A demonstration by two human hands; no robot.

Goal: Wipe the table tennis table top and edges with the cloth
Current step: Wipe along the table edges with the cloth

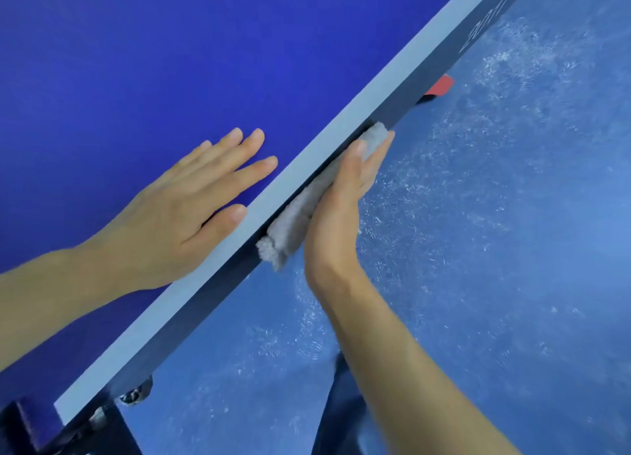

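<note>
The blue table tennis table top fills the upper left, with a pale line along its border and a dark side edge running diagonally. My left hand lies flat on the top beside the pale line, fingers straight and spread. My right hand presses a grey fluffy cloth flat against the dark side edge, fingers straight along it. The cloth sticks out below my palm and above my fingertips.
A scuffed blue floor lies to the right of the table. A red part pokes out under the edge further along. Metal hardware and a dark frame sit at the near corner, bottom left.
</note>
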